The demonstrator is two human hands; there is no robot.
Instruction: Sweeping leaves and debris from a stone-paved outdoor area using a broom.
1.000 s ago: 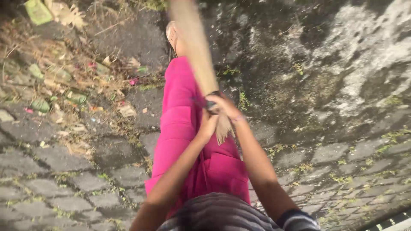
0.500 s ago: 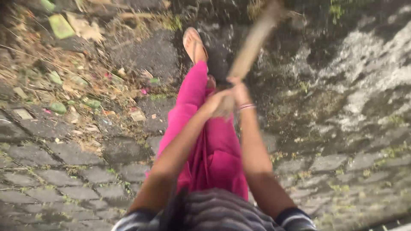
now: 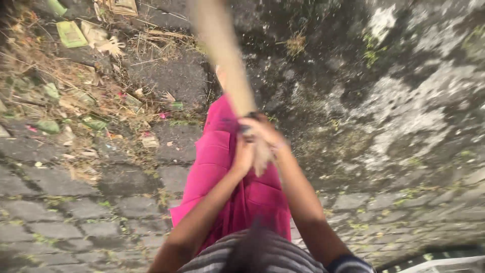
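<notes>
Straw-coloured broom (image 3: 222, 55) runs with its long axis from the two hands toward 11 o'clock, blurred. Right hand (image 3: 262, 132) closes its fingers around the bound end, left hand (image 3: 243, 154) grips just below, touching it. Pink trousers (image 3: 227, 177) lie under them; litter and dry leaves (image 3: 76, 91) at 10 o'clock, on grey paving stones (image 3: 60, 202)

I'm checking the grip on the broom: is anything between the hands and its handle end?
Nothing visible: left hand and right hand both close directly on the straw broom at its bound end, over the pink trousers.
</notes>
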